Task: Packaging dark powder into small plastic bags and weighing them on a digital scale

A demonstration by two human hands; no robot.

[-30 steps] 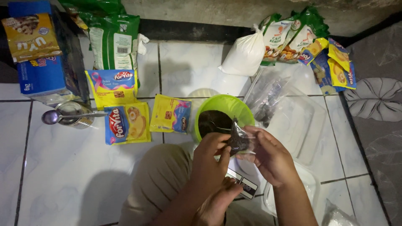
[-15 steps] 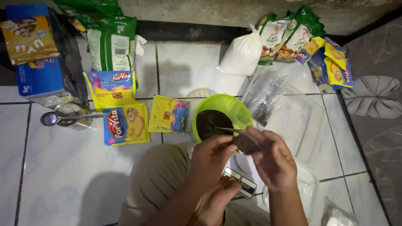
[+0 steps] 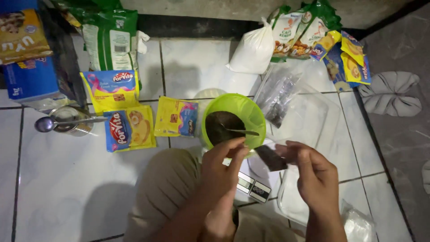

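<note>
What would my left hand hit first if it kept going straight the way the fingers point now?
Probably the green bowl: the left hand points up and forward at its near rim, just ahead of the fingertips. Height above the rim is unclear.

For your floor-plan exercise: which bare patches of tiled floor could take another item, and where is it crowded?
Free: the white tiles below the spoon and yellow-blue packets, left of the knee; also the tile between the green bag and white sack. Crowded: around the green bowl, both hands and the clear tray.

small clear plastic bag (image 3: 270, 157) | dark powder inside | held beside green bowl (image 3: 244, 110)
</note>
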